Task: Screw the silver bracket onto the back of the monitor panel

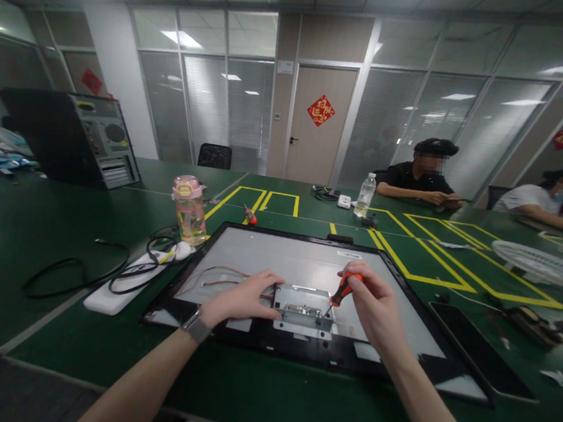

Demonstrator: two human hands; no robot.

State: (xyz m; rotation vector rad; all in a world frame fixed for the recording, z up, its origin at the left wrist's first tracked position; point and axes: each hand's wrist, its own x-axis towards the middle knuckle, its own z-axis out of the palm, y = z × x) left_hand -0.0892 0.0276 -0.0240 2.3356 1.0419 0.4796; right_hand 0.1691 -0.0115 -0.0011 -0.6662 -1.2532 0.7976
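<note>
A display panel [267, 250] with a black frame lies face down on the green table, its grey back upward. On it near the front edge sits a metal bracket [297, 294] with a row of connectors. My left hand [245, 298], with a watch on the wrist, grips the bracket's left side between thumb and fingers. Thin wires [219, 269] run out leftward from beneath that hand. My right hand [376, 308] is closed around a screwdriver [344, 287] with an orange-red and black handle. The screwdriver tilts down to the left, its tip at the bracket's right part.
A white power strip [125, 285] with black cables and a pink-lidded bottle [188, 208] stand left. A computer case [75, 135] is farther back. Right of the panel lie a dark phone-like slab [481, 349] and electronic parts [534, 325]. Two people sit at the far right.
</note>
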